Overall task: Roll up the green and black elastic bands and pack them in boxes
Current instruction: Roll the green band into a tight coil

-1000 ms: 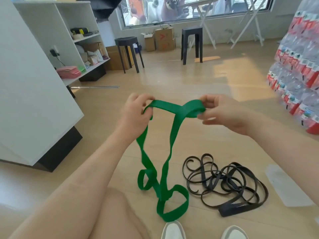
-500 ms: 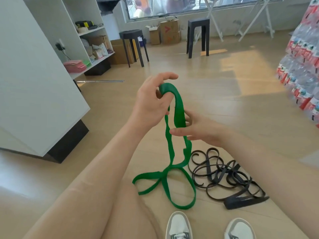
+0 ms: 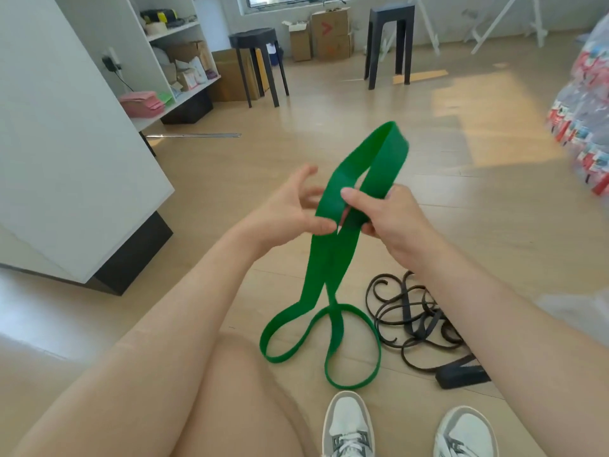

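1. Wooden floor (image 3: 445, 199) runs under everything in your view.
2. White cabinet (image 3: 66, 143) fills the 9 o'clock side, on a dark base.
3. Green band (image 3: 324, 268): you hold it up at centre frame. One loop stands above your grip toward 1 o'clock. Two strands hang down, cross, and end in two open loops on the floor at 6 o'clock, just ahead of your shoes.
4. Black bands (image 3: 418, 328): a loose tangle on the floor at 4 to 5 o'clock, just beside the green loops. Your right forearm covers part of it.
5. Right hand (image 3: 392, 219): clamped on the green band where the strands meet, thumb laid over the near strand, fingers curled behind.
6. Left hand (image 3: 290, 212): close beside the right, at its 9 o'clock. Fingers spread and blurred, gripping nothing; thumb tip touches the band's edge.
7. Two dark stools (image 3: 255, 39) stand at 12 o'clock, with cardboard boxes (image 3: 331, 33) between them against the far wall.
8. Grey-and-white shoes (image 3: 347, 427) sit at the bottom edge.
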The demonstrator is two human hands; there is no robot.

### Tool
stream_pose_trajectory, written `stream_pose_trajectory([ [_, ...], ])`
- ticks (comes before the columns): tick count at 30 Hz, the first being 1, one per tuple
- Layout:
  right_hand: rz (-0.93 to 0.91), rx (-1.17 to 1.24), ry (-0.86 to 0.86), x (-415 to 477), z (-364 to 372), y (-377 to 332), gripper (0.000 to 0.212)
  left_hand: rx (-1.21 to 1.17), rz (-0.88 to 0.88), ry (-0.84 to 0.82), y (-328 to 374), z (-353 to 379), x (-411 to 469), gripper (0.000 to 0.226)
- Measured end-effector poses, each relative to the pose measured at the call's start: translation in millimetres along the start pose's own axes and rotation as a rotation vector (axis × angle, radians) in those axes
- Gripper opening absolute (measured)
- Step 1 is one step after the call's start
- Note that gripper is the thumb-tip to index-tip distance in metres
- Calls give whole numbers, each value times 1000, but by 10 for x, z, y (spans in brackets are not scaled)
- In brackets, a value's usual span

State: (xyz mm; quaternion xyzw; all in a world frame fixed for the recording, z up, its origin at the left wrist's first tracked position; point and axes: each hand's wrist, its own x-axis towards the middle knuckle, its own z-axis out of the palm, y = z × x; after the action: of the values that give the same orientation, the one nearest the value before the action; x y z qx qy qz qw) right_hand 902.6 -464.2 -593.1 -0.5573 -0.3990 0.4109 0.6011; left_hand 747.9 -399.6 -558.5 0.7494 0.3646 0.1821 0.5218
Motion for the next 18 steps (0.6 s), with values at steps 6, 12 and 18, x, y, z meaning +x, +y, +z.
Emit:
stream_pose_trajectory([
  [6, -19, 37, -26, 142, -40, -428, 14, 163, -111, -76, -202, 52, 31, 20],
  [12, 288, 97, -145, 140, -517, -185, 63, -62, 91, 226, -10, -76, -74, 7],
  [18, 310, -197, -539, -218, -84, 588, 65, -426, 120, 461, 161, -70, -22, 4],
])
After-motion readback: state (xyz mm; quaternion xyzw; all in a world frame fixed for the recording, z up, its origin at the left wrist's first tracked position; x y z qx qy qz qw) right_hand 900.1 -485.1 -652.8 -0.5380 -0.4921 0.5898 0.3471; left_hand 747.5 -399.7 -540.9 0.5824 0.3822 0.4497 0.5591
